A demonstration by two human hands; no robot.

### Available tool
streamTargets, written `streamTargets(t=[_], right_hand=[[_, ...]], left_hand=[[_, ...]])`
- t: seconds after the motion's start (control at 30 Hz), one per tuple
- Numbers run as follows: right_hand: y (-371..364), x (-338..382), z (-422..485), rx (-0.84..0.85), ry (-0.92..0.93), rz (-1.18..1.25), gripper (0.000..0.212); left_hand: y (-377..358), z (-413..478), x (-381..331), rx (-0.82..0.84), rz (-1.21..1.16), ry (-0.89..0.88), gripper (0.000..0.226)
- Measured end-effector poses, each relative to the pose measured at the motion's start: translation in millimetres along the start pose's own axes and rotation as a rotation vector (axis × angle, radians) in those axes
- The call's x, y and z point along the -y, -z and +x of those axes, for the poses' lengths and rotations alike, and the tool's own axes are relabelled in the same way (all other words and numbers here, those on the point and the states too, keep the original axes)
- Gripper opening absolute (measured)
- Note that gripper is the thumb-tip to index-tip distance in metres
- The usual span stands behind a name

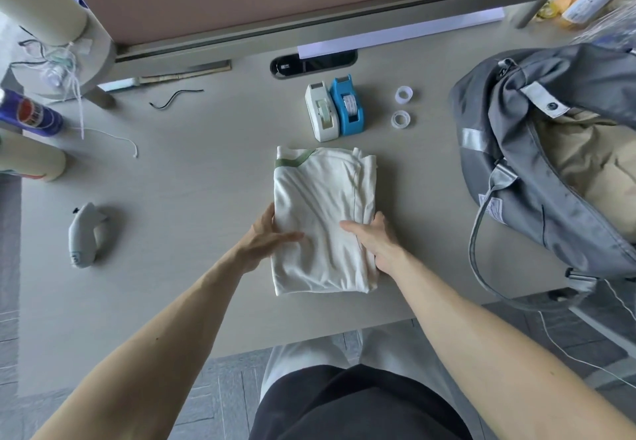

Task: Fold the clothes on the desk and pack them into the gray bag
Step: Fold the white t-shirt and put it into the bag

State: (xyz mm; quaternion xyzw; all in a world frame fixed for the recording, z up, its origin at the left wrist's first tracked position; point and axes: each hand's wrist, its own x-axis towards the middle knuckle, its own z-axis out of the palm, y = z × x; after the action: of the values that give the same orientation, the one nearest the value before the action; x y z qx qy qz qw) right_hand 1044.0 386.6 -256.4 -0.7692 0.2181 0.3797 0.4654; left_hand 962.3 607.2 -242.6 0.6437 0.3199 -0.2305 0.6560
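Note:
A white garment with green trim (323, 198) lies folded into a tidy rectangle at the middle of the desk (192, 198). My left hand (266, 236) holds its left edge, thumb on top and fingers tucked under the side. My right hand (375, 238) holds the right edge the same way, thumb lying across the cloth. The gray bag (537, 171) stands open at the right end of the desk, with beige cloth (585, 168) inside it.
Behind the garment stand a white tape dispenser (320, 114) and a blue tape dispenser (347, 107), with two clear tape rolls (402, 106) to their right. A gray toy (84, 233) lies at the left. A can (31, 114), rolls and string crowd the far left.

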Motion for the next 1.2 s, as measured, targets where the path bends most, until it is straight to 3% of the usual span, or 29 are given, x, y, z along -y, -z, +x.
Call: streamTargets(t=[0.13, 0.3, 0.4, 0.5, 0.73, 1.0, 1.1, 1.2], right_hand=[[-3, 8, -7, 0.088, -0.01, 0.213, 0.027], [1, 9, -19, 0.162, 0.036, 0.173, 0.05], [16, 14, -37, 0.166, 0.17, 0.178, 0.04], [35, 21, -60, 0.18, 0.321, 0.162, 0.046], [97, 39, -105, 0.055, 0.467, 0.174, 0.048], [220, 42, -112, -0.072, 0.511, 0.147, 0.047], [290, 41, -103, -0.078, 0.506, 0.127, 0.043], [366, 44, -85, -0.121, 0.55, 0.063, 0.054]], left_hand=[[-4, -4, -3, 0.1, -0.098, -0.074, 0.088], [-5, -11, -8, 0.247, -0.067, -0.195, 0.114], [-8, -19, -20, 0.276, -0.037, -0.248, 0.119], [-17, -27, -39, 0.314, 0.001, -0.317, 0.119], [-58, -41, -91, 0.402, 0.137, -0.473, 0.122], [-171, -35, -153, 0.481, 0.289, -0.605, 0.113], [-235, -32, -175, 0.458, 0.287, -0.653, 0.112], [-304, -27, -198, 0.395, 0.265, -0.711, 0.111]])
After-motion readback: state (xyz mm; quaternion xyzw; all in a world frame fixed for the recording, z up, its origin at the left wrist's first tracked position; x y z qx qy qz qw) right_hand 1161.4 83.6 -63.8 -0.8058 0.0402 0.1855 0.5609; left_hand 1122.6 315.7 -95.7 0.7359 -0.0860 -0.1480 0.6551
